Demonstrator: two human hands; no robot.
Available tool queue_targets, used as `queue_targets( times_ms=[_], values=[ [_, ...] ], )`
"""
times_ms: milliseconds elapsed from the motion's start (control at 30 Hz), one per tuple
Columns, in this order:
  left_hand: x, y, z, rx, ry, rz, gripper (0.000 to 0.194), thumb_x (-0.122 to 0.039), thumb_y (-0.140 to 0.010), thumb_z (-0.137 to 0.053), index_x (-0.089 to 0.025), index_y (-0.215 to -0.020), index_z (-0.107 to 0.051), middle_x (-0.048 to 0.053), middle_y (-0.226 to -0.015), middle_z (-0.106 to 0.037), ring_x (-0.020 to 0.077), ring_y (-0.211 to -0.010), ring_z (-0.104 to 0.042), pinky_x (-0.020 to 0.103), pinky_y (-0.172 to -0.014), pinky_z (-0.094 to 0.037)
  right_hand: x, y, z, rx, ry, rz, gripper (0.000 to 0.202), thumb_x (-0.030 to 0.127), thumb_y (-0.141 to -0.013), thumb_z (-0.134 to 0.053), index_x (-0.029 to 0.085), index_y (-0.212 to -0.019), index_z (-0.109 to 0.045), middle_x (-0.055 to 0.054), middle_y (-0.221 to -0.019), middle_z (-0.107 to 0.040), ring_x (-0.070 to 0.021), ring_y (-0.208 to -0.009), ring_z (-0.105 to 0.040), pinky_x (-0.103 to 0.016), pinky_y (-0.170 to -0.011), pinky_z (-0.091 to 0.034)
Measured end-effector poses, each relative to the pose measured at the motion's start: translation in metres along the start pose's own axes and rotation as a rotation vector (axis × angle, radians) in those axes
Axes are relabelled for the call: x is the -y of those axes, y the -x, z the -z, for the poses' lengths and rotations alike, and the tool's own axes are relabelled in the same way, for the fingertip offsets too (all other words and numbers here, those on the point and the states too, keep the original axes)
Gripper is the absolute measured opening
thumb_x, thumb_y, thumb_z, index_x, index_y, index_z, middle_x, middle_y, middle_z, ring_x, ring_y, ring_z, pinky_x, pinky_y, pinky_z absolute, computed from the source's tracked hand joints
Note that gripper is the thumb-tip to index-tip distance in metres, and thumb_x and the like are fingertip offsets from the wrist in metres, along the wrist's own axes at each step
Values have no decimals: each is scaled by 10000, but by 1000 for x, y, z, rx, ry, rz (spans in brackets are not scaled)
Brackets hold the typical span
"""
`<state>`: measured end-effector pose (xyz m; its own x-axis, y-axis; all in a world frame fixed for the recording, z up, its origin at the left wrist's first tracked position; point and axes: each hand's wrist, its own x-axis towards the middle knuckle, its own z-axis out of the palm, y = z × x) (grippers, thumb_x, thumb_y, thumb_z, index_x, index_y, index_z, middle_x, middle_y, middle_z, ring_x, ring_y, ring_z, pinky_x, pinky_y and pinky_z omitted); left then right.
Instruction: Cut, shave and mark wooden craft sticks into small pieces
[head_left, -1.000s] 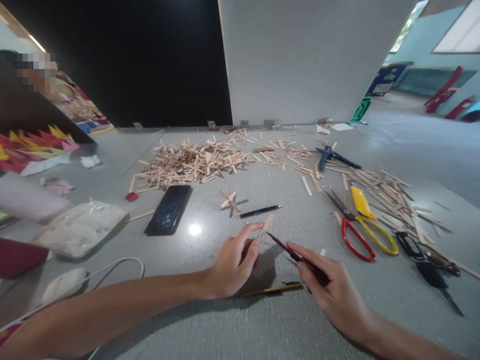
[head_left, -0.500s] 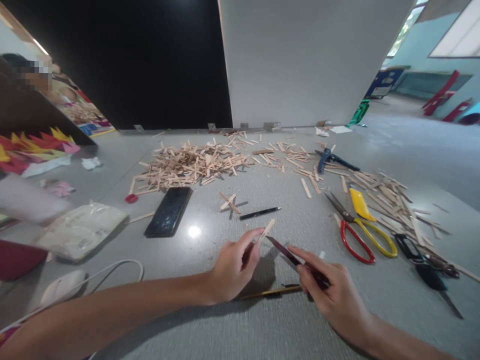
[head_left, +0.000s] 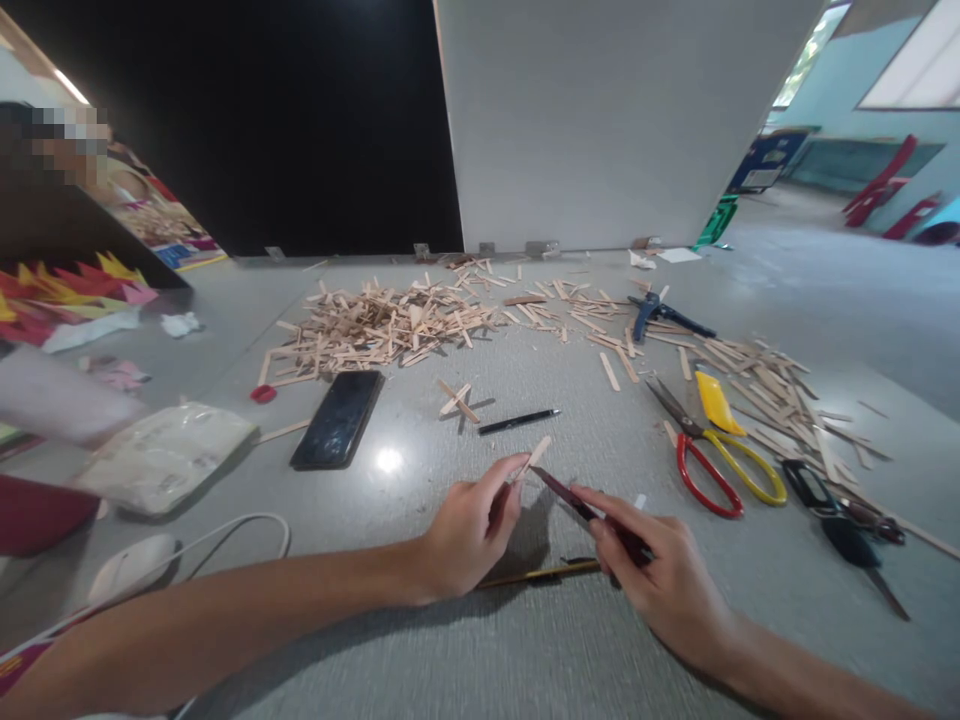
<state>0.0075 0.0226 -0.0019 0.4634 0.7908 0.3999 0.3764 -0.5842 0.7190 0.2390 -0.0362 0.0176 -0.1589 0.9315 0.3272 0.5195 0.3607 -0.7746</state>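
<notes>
Grey tabletop (head_left: 420,660) holds scissors (head_left: 696,432), phone (head_left: 339,420) and heaped sticks (head_left: 394,325) around both hands (head_left: 472,540) (head_left: 664,580).

Left grip (head_left: 471,532), right grip (head_left: 664,572), pinched

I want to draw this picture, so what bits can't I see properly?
All in the head view:
- Wooden stick: lower end hidden by the left hand.
- Dark tool: back end mostly covered by the right hand; whether its tip touches the stick is too small to tell.
- Stick pile: bottom sticks buried under others.
- Dark red thing: cut off by the left edge.
</notes>
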Motion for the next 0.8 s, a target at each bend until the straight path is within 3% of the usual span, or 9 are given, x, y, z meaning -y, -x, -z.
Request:
queue_targets(
  times_ms=[267, 800],
  values=[
    [0, 0, 1, 28, 54, 41, 371, -278, -1086, -424, -95, -1321, -646, -59, -592, -591, 113, -443, -533, 197, -500, -422, 0, -1, -2, 11, -21, -6, 398, 250, -1036, -528, 43, -1212, -819, 44, -531, -565, -99, -410, -452, -195, -393, -379],
    [-4, -5, 4, 63, 85, 205, 407, -339, -1056, -396, -131, -1276, -668, -66, -569, -572, 141, -486, -538, 234, -546, -418, -1, -1, 1, 21, 34, 5, 406, 276, -1040, -517, 73, -1211, -825, 29, -529, -590, -116, -426, -504, -201, -418, -421]
  ],
)
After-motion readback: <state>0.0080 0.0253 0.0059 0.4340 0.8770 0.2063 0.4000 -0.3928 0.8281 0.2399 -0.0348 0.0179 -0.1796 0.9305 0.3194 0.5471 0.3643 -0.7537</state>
